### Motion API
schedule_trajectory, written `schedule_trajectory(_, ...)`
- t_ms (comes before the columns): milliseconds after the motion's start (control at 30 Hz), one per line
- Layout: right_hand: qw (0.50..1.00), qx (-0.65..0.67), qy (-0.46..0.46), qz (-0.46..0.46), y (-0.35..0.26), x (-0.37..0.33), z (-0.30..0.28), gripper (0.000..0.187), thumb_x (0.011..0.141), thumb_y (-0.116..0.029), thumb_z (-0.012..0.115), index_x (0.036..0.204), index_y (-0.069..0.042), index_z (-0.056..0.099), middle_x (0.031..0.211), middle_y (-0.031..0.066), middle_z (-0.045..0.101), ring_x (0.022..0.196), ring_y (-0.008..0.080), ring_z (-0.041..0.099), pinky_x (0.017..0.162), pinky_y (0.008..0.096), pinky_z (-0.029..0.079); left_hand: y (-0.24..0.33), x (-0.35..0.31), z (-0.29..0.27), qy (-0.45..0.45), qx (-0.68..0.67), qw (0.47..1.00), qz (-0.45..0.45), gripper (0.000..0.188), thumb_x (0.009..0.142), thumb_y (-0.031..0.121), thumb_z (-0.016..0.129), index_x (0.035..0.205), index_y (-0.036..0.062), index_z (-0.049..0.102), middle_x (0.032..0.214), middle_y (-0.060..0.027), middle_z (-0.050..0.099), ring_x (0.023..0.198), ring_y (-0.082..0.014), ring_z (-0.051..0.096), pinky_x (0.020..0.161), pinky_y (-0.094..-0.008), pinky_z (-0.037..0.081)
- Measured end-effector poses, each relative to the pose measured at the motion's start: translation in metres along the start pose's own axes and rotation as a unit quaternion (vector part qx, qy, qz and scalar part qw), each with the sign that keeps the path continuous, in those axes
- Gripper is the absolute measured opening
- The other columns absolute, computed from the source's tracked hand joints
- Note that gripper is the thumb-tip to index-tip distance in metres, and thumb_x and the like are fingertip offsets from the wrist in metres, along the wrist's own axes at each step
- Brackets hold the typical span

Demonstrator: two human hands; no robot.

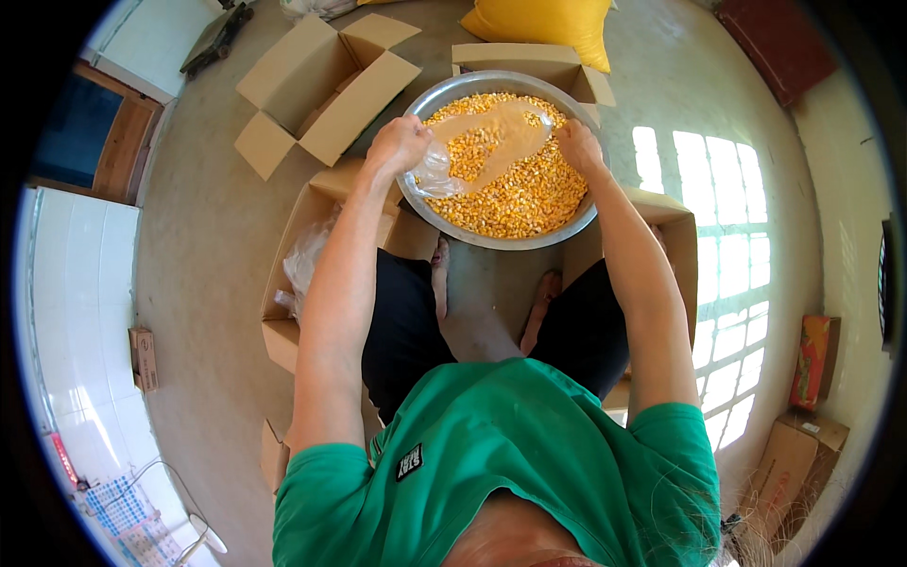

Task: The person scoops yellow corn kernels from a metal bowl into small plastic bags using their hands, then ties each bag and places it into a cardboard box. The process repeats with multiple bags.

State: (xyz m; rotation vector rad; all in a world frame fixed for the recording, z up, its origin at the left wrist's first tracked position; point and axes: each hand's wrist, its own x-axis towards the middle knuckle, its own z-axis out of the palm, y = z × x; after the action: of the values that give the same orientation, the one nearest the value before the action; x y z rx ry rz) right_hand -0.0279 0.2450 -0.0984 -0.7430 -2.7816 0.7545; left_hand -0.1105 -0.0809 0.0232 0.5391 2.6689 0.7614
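A wide metal basin (505, 242) full of yellow corn kernels (524, 200) stands in front of my knees. Across the kernels stretches a clear plastic bag (515, 137), its left end crumpled and shiny. My left hand (401, 146) is closed on the bag's left end, above the basin's left rim. On the opposite side, my right hand (578, 148) has its fingers curled at the bag's right end, just inside the rim. The fingertips of both hands are partly hidden.
Open cardboard boxes stand around the basin: one at far left (326, 90), one behind (520, 61), one by each leg. The left-leg box (283, 331) holds clear plastic bags (307, 255). A yellow sack (543, 28) lies behind. More cartons (794, 463) line the right wall.
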Motion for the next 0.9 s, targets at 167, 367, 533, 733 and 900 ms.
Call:
schedule_trajectory(167, 0.985, -0.154, -0.054, -0.057, -0.018, -0.044, 0.020, 0.037, 0.087, -0.031, 0.055, 0.116, -0.007, 0.054, 0.120, 0.0191, 0.051, 0.114, 0.0384, 0.051, 0.087, 0.0525, 0.048, -0.013, -0.001, 0.002, 0.008, 0.013, 1.000, 0.013, 0.034, 0.087, 0.031, 0.055, 0.096, -0.0001, 0.063, 0.096, -0.0216, 0.066, 0.092, -0.0339, 0.064, 0.082, -0.0412, 0.048)
schedule_trajectory(367, 0.975, -0.172, -0.111, -0.082, -0.041, -0.073, 0.041, 0.040, 0.090, -0.037, 0.051, 0.115, -0.005, 0.054, 0.116, 0.0203, 0.053, 0.106, 0.0365, 0.057, 0.085, 0.0470, 0.051, -0.007, -0.002, 0.002, 0.010, -0.026, 1.000, 0.001, 0.034, 0.087, 0.031, 0.055, 0.097, -0.0007, 0.064, 0.097, -0.0223, 0.066, 0.093, -0.0338, 0.064, 0.083, -0.0407, 0.048)
schedule_trajectory(533, 0.960, -0.167, -0.192, -0.120, -0.072, -0.102, 0.036, 0.048, 0.092, -0.044, 0.047, 0.112, 0.000, 0.055, 0.109, 0.0239, 0.059, 0.099, 0.0381, 0.062, 0.084, 0.0467, 0.051, -0.007, -0.003, 0.001, 0.009, -0.026, 1.000, -0.005, 0.033, 0.087, 0.030, 0.056, 0.096, -0.0005, 0.064, 0.096, -0.0222, 0.066, 0.092, -0.0338, 0.064, 0.082, -0.0404, 0.048)
schedule_trajectory(733, 0.960, -0.136, -0.192, -0.153, -0.090, -0.124, 0.027, 0.048, 0.091, -0.045, 0.049, 0.103, 0.000, 0.060, 0.097, 0.0245, 0.064, 0.091, 0.0392, 0.065, 0.080, 0.0476, 0.051, -0.005, 0.002, 0.001, -0.008, 0.054, 0.998, 0.027, 0.032, 0.087, 0.030, 0.056, 0.095, -0.0003, 0.064, 0.094, -0.0226, 0.066, 0.091, -0.0336, 0.064, 0.081, -0.0402, 0.048)
schedule_trajectory(900, 0.959, -0.108, -0.218, -0.149, -0.085, -0.119, 0.033, 0.047, 0.090, -0.045, 0.050, 0.102, -0.001, 0.060, 0.092, 0.0244, 0.066, 0.088, 0.0395, 0.064, 0.078, 0.0485, 0.051, -0.001, -0.005, -0.001, 0.003, -0.035, 0.999, -0.002, 0.032, 0.087, 0.030, 0.057, 0.094, -0.0009, 0.064, 0.093, -0.0228, 0.066, 0.088, -0.0327, 0.064, 0.080, -0.0392, 0.048)
